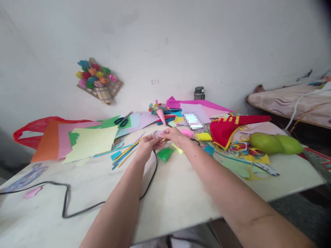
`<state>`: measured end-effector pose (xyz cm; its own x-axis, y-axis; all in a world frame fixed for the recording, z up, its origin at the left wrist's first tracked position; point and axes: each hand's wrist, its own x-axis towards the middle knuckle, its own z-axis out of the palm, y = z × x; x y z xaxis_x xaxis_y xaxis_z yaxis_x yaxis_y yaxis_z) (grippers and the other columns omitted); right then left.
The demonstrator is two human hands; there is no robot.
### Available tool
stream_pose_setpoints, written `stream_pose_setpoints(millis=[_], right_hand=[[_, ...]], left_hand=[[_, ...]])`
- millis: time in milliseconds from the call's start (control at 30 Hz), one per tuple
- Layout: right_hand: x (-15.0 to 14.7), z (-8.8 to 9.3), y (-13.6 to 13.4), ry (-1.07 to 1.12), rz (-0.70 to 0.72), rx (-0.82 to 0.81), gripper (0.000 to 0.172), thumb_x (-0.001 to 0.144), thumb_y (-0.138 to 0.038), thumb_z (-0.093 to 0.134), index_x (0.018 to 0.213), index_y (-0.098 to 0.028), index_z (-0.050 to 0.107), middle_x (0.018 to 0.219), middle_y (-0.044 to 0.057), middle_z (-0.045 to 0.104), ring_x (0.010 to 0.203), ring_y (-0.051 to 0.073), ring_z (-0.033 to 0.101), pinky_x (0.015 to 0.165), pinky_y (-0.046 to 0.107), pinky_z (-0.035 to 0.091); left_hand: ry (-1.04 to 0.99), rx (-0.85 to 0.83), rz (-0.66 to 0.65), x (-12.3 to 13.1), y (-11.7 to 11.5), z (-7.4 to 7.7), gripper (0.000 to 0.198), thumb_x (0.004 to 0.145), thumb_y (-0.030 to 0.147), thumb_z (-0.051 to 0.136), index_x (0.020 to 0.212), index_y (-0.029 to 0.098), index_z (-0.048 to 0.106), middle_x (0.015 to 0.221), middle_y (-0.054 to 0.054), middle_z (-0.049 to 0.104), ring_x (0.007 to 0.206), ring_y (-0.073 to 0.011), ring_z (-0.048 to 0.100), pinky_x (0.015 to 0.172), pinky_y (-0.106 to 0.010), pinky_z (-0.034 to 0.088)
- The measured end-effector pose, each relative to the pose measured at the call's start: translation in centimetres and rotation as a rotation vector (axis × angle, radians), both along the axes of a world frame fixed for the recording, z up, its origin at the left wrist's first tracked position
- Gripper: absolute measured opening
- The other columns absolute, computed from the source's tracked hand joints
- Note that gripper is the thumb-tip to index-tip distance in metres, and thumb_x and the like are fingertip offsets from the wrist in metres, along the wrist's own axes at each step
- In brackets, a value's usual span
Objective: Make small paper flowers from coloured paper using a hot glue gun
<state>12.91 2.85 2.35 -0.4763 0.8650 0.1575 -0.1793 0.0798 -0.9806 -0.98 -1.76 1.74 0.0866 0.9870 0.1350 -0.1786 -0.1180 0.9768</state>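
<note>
My left hand (148,145) and my right hand (172,135) meet over the middle of the table. Pinched between the fingertips of both is a small piece of pale purple paper (159,134); its exact shape is too small to make out. Just below my hands lies a green packet (165,154). Thin blue and yellow paper strips (126,154) fan out left of my left hand. Beyond my right hand are a pink packet (187,132) and a yellow packet (204,136). A pink paper cone with colourful paper bits (160,115) stands behind the hands.
Coloured paper sheets (91,143) cover the left, with scissors (123,119) on top. A black cable (66,199) crosses the table (181,203). Right are a phone (193,121), red cloth (224,129), green fruits (275,143) and a cutter knife (266,168). A bottle (199,93) stands behind.
</note>
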Motion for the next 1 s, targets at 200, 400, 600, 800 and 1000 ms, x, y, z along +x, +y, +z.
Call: stream_pose_setpoints(millis=[200,400,600,800,1000], right_hand=[[0.7,0.2,0.2,0.061,0.01,-0.046,0.021,0.064,-0.034,0.065,0.065,-0.013,0.064,0.062,0.002,0.061,0.061,0.013,0.056,0.055,0.025,0.042],[0.2,0.2,0.1,0.02,-0.121,-0.058,0.012,0.062,-0.025,0.065,0.061,-0.013,0.063,0.057,0.001,0.059,0.055,0.01,0.053,0.054,0.024,0.041],[-0.2,0.1,0.2,-0.037,-0.187,0.018,0.01,0.059,-0.022,0.065,0.06,-0.012,0.063,0.053,0.0,0.058,0.049,0.008,0.048,0.05,0.022,0.037],[-0.9,0.1,-0.3,-0.073,-0.178,0.104,0.011,0.063,-0.022,0.062,0.059,-0.011,0.061,0.051,-0.001,0.056,0.044,0.006,0.045,0.047,0.02,0.035],[-0.9,-0.2,-0.1,-0.064,-0.138,0.111,0.018,0.067,-0.029,0.059,0.061,-0.012,0.06,0.05,-0.001,0.055,0.046,0.007,0.048,0.047,0.02,0.036]], left_hand=[[-0.045,0.011,0.012,-0.4,0.2,-0.1,0.018,0.063,0.027,0.067,0.064,0.012,0.057,0.065,-0.007,0.066,0.056,-0.0138,0.061,0.054,-0.024,0.048],[0.031,-0.003,-0.008,-0.3,0.2,-0.2,0.021,0.062,0.029,0.067,0.064,0.011,0.057,0.066,-0.009,0.066,0.054,-0.0142,0.061,0.054,-0.025,0.048],[0.02,-0.005,-0.009,-0.3,0.2,-0.2,0.028,0.065,0.036,0.064,0.071,0.01,0.057,0.066,-0.008,0.065,0.057,-0.0153,0.062,0.055,-0.026,0.05],[0.011,0.019,0.07,-0.2,0.4,-0.5,0.032,0.064,0.04,0.066,0.069,0.011,0.054,0.06,-0.005,0.064,0.052,-0.0132,0.061,0.05,-0.022,0.049],[-0.042,0.012,0.108,-0.3,0.7,-0.7,0.03,0.064,0.038,0.066,0.066,0.011,0.052,0.057,-0.004,0.063,0.051,-0.0127,0.061,0.049,-0.021,0.048]])
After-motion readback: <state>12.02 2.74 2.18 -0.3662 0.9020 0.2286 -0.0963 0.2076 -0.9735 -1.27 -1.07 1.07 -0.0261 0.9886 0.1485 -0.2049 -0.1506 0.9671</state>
